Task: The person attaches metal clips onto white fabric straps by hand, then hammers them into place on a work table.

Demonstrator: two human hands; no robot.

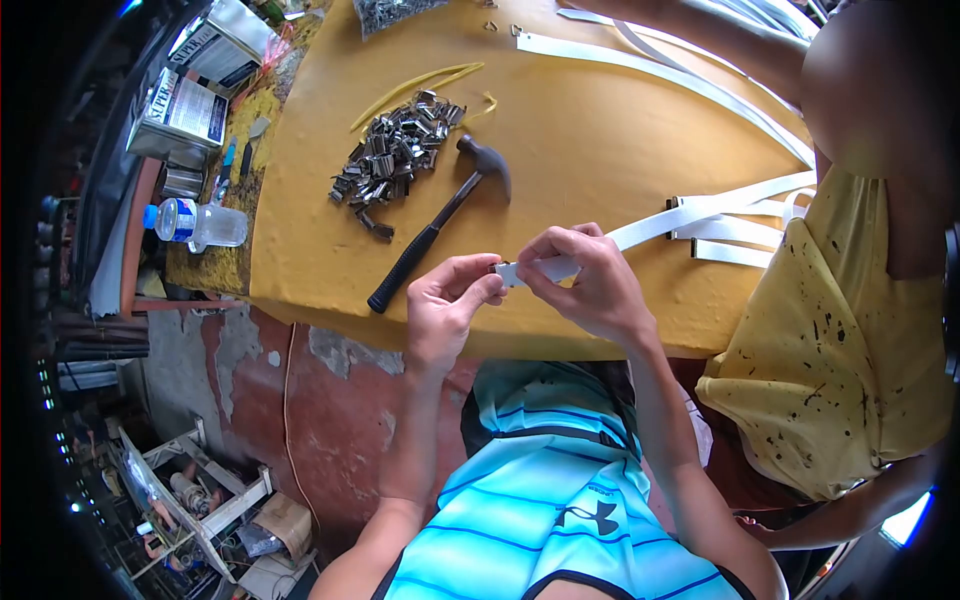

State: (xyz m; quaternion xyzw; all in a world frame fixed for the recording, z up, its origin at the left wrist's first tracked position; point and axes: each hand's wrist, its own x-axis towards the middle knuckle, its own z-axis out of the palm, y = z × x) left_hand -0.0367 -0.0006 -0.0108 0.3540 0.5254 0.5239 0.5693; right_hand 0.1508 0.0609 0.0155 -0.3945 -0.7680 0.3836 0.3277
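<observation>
Near the front edge of the yellow-covered table [560,130], my left hand [447,305] pinches a small metal clip [497,268] at the end of a white strap. My right hand [590,283] grips the white strap [655,228] just behind that end, between thumb and fingers. From there the strap runs right toward another person. A claw hammer [440,218] with a black handle lies left of my hands. Beyond it is a heap of shiny metal clips [390,150], with a yellow band [415,90] beside it.
More white straps [735,252] with dark metal ends lie at right, beside a person in a stained yellow shirt [820,350]. Long straps [660,68] cross the far side. A plastic bottle [215,225] and metal cans [180,110] stand left. A bag of small parts [392,14] lies at the back.
</observation>
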